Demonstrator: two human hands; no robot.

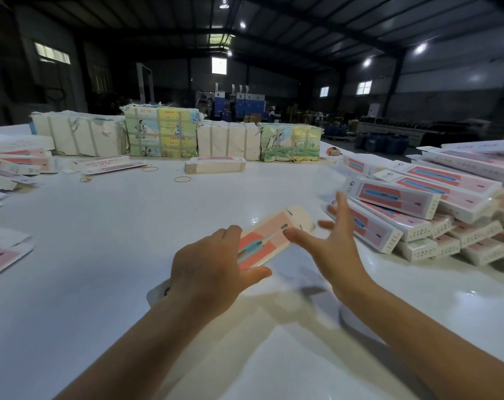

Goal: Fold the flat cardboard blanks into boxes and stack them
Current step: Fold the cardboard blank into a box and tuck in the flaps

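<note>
A pink and cream cardboard box (269, 236) with a toothbrush picture is held above the white table (129, 226), slanting away to the upper right. My left hand (213, 269) grips its near end, thumb underneath. My right hand (335, 246) is spread with straight fingers just right of the box, thumb near its far half. It is blurred; I cannot tell whether it touches the box. A pile of folded boxes (418, 215) of the same print lies at the right.
A small stack of flat blanks (214, 166) lies mid-table at the back. Bound bundles of printed cardboard (161, 131) line the far edge. Loose flat blanks (17, 166) lie at the left, with rubber bands (182, 179) scattered nearby.
</note>
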